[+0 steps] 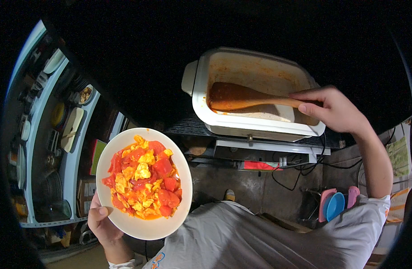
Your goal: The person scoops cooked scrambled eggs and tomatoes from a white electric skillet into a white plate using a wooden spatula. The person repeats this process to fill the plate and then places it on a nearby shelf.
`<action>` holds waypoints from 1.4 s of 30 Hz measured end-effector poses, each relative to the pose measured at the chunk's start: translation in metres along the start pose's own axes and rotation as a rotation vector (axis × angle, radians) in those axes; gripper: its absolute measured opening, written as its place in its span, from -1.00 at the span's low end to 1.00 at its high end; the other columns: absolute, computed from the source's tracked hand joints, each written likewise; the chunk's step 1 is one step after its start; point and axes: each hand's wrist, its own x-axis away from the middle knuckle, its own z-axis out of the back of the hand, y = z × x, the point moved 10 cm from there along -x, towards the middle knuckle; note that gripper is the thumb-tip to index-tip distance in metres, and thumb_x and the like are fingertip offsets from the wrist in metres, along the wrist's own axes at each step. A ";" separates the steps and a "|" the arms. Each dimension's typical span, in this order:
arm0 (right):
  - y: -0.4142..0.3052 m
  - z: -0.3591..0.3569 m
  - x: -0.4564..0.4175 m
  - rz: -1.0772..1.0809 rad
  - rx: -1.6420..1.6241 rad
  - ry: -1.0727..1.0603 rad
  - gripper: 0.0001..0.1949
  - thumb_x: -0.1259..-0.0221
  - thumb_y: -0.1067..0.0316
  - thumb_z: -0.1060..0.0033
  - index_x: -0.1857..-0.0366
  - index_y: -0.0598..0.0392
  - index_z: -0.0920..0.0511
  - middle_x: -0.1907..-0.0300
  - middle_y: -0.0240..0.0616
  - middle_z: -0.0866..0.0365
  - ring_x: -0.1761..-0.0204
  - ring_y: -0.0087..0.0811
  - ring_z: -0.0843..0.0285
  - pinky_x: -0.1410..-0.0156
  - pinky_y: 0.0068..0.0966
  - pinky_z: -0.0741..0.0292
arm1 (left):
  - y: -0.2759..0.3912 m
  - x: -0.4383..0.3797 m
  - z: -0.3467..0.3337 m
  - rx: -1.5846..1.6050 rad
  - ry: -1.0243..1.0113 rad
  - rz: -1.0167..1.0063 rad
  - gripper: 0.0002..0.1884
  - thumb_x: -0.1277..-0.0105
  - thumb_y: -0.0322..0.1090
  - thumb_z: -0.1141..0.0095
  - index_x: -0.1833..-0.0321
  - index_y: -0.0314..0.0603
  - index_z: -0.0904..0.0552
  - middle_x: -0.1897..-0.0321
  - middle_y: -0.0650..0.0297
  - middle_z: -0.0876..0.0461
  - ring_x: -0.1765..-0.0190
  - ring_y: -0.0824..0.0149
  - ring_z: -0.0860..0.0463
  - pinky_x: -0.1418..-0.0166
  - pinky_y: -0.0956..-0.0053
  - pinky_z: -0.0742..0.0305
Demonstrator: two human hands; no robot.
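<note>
My left hand (102, 223) grips the rim of a white bowl (179, 215), thumb over its edge. In the bowl lies scrambled egg with tomato chunks (143, 181) in orange-red sauce. On the other side, my right hand (335, 109) holds a wooden spatula (249, 100) by its handle. The spatula's wide blade, stained with sauce, is inside a white rectangular electric cooking pot (206, 117) at its left end. Orange residue streaks the pot's inner walls, and a pale patch of its bottom shows. The bowl is held apart from the pot, to its lower left.
White shelving (66, 178) with dishes runs along the left, a plate of food (86, 94) among them. Black cables (303, 168) hang below the pot's dark stand. A blue basin (334, 205) is at lower right, near a pink item (353, 195). Concrete floor (246, 190) shows beneath.
</note>
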 end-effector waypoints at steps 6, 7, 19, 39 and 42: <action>0.011 -0.006 0.005 -0.022 -0.055 0.003 -0.58 -0.51 0.13 -0.29 -0.26 0.19 -0.68 0.13 -0.13 -0.85 0.16 -0.55 -0.70 0.00 -0.46 -0.65 | -0.001 0.000 0.001 0.000 0.007 0.010 -0.14 -0.20 -0.22 -0.13 -0.53 -0.61 -0.22 -0.41 -0.27 -0.48 -0.35 -0.02 -0.64 -0.41 0.16 -0.59; 0.012 -0.005 0.004 -0.036 -0.056 -0.002 -0.58 -0.51 0.12 -0.29 -0.26 0.19 -0.68 0.13 -0.13 -0.85 0.15 -0.55 -0.70 -0.01 -0.46 -0.65 | -0.001 -0.001 -0.001 0.001 0.004 0.015 -0.14 -0.20 -0.22 -0.13 -0.53 -0.61 -0.22 -0.42 -0.27 -0.48 -0.35 -0.02 -0.64 -0.41 0.16 -0.59; 0.026 0.001 0.003 0.073 -0.054 0.083 -0.55 -0.54 0.06 -0.24 -0.31 0.14 -0.66 -0.03 -0.14 -0.83 -0.01 -0.46 -0.74 -0.19 -0.43 -0.65 | -0.004 -0.003 -0.008 -0.009 -0.023 0.006 -0.11 -0.21 -0.20 -0.17 -0.56 -0.59 -0.19 -0.44 -0.24 -0.46 -0.38 0.01 -0.62 -0.43 0.19 -0.57; -0.110 0.046 0.046 0.515 0.294 0.095 -0.57 -0.36 0.25 -0.34 -0.24 0.22 -0.68 0.35 -0.21 -0.68 0.39 -0.45 -0.53 0.30 -0.45 -0.40 | -0.002 -0.049 -0.059 -0.024 -0.166 0.041 -0.20 -0.22 -0.24 -0.04 -0.57 -0.43 -0.27 -0.38 -0.06 -0.56 -0.34 0.13 -0.67 -0.38 0.27 -0.62; -0.152 0.041 0.056 0.643 0.531 0.208 -0.54 -0.21 0.29 -0.41 -0.20 0.21 -0.70 0.49 -0.25 -0.46 0.50 -0.36 -0.34 0.38 -0.37 -0.21 | -0.004 -0.045 -0.058 -0.014 -0.144 0.049 -0.23 -0.23 -0.28 0.00 -0.56 -0.43 -0.28 -0.34 -0.03 -0.60 -0.25 0.19 -0.73 -0.20 0.38 -0.73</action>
